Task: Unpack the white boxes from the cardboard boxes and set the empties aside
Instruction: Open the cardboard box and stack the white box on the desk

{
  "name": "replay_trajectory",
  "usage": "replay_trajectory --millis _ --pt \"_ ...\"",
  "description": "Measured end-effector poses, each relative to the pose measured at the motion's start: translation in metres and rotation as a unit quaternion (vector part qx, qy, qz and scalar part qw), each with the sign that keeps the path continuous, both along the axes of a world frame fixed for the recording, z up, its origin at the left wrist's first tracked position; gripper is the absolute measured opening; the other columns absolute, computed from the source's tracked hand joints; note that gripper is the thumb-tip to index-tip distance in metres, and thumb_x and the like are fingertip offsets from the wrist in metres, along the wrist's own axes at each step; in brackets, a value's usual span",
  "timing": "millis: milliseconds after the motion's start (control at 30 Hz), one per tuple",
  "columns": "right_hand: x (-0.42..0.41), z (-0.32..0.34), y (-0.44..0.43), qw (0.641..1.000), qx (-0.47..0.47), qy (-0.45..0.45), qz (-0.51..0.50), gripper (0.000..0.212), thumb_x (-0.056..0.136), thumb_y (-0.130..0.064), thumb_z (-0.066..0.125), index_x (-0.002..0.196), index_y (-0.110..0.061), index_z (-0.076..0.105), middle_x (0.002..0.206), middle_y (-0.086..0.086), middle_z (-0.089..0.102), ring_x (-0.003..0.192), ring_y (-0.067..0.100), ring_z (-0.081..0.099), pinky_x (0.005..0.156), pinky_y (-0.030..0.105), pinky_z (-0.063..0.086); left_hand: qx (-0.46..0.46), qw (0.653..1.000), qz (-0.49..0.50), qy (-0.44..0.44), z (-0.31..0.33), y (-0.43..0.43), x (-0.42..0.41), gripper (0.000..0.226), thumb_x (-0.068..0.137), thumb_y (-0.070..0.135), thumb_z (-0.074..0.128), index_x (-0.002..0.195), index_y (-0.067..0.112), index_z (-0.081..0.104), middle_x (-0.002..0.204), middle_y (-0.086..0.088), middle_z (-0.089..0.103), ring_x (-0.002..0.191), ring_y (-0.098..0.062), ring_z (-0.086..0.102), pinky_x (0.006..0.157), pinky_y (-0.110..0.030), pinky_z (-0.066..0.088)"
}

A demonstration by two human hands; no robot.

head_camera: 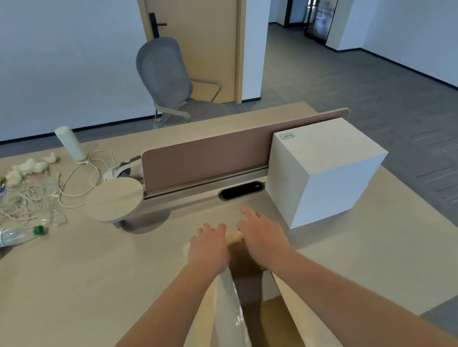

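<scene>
Left hand (209,249) fingers curled over the open cardboard box's (290,317) far edge, right hand (261,238) fingers loosely spread on it; white box (324,168) stood near on the worktop (77,276).

Bare forearms (153,319), bare left grip (209,248) and right grip (264,239).

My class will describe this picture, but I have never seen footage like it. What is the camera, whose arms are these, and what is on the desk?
There is no machine here. One wide-angle camera, worn on a person's head, looks down at their bare arms. The left hand and right hand rest on the far edge of an open cardboard box; whether the left hand grips it is unclear. A white box stands on the desk to the right. A plastic bottle lies at the left, near tangled cables.
</scene>
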State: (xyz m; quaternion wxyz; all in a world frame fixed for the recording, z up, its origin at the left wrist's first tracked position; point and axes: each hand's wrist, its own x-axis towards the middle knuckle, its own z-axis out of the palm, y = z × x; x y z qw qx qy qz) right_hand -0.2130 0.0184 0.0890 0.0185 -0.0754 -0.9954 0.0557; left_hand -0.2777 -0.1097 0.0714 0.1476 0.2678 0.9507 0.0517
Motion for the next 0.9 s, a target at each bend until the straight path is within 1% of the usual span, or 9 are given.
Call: replay_trajectory --millis 133,200,267,367,500,600,733,833,900 --pt "0.026 -0.004 -0.007 0.992 0.119 -0.032 0.015 0.02 0.092 -0.015 0.06 0.106 -0.012 0.073 0.151 0.011 0.042 0.132 0.032 0.042 0.103 0.042 0.04 -0.064 0.991 -0.056 0.101 0.003 0.005 0.018 0.037 0.087 0.018 0.059 0.124 0.017 0.062 0.144 -0.012 0.039 0.139 -0.033 0.03 0.107 -0.039 0.034" --pt "0.038 -0.002 -0.012 0.986 0.158 -0.059 -0.01 0.007 0.079 -0.018 0.07 0.082 -0.017 0.077 0.119 0.011 0.065 0.115 0.032 0.051 0.09 0.038 0.043 -0.105 0.985 -0.079 0.115 0.003 0.006 0.025 0.038 0.089 0.019 0.055 0.126 0.014 0.062 0.145 -0.012 0.042 0.143 -0.033 0.025 0.112 -0.041 0.027" --pt "0.05 0.0 -0.017 0.977 0.19 -0.097 -0.026 0.007 0.078 -0.015 0.069 0.076 -0.02 0.073 0.09 0.005 0.065 0.097 0.028 0.05 0.08 0.035 0.039 -0.145 0.979 -0.08 0.118 0.004 0.006 0.036 0.041 0.091 0.021 0.051 0.13 0.013 0.058 0.143 -0.014 0.047 0.144 -0.034 0.024 0.116 -0.045 0.021" --pt "0.062 -0.001 -0.021 0.959 0.215 -0.169 -0.067 0.015 0.093 -0.013 0.058 0.104 -0.013 0.069 0.099 0.006 0.063 0.104 0.029 0.048 0.091 0.036 0.038 -0.179 0.972 -0.075 0.129 0.01 0.008 0.053 0.046 0.089 0.021 0.055 0.134 0.01 0.055 0.144 -0.02 0.045 0.145 -0.04 0.023 0.119 -0.051 0.011" --pt "0.076 -0.005 -0.02 0.936 0.238 -0.234 -0.107 0.022 0.093 -0.025 0.065 0.111 -0.012 0.066 0.1 0.01 0.06 0.091 0.027 0.051 0.082 0.036 0.044 -0.208 0.967 -0.045 0.137 0.019 0.006 0.07 0.04 0.09 0.021 0.055 0.128 0.012 0.061 0.142 -0.024 0.049 0.141 -0.048 0.024 0.118 -0.056 0.009" --pt "0.085 -0.016 -0.014 0.938 0.229 -0.231 -0.117 0.029 0.096 -0.025 0.055 0.121 -0.011 0.061 0.116 0.014 0.057 0.103 0.03 0.051 0.083 0.038 0.041 -0.226 0.967 -0.007 0.122 0.021 -0.006 0.078 0.027 0.092 0.021 0.051 0.112 0.017 0.069 0.137 -0.022 0.055 0.142 -0.052 0.017 0.117 -0.058 0.007" --pt "0.102 -0.029 -0.008 0.944 0.192 -0.239 -0.123 0.04 0.098 -0.023 0.047 0.135 -0.007 0.053 0.136 0.023 0.047 0.124 0.039 0.042 0.098 0.045 0.042 -0.257 0.96 0.041 0.104 0.019 -0.028 0.096 0.03 0.094 0.022 0.048 0.117 0.016 0.066 0.148 -0.03 0.04 0.145 -0.053 -0.001 0.117 -0.063 -0.007" --pt "0.114 -0.035 -0.004 0.948 0.155 -0.248 -0.123 0.046 0.098 -0.023 0.046 0.14 -0.005 0.049 0.146 0.025 0.037 0.134 0.043 0.033 0.102 0.049 0.042 -0.291 0.952 0.079 0.051 0.002 -0.043 0.113 0.037 0.093 0.024 0.046 0.126 0.016 0.06 0.148 -0.026 0.041 0.145 -0.052 0.004 0.116 -0.065 0.001" --pt "0.12 -0.043 -0.004 0.953 0.125 -0.248 -0.125 0.045 0.097 -0.024 0.045 0.138 -0.007 0.051 0.147 0.025 0.035 0.135 0.043 0.03 0.102 0.05 0.042 -0.295 0.95 0.099 0.006 -0.012 -0.051 0.128 0.045 0.095 0.022 0.043 0.137 0.012 0.051 0.154 -0.026 0.03 0.146 -0.047 0.011 0.116 -0.061 0.014"
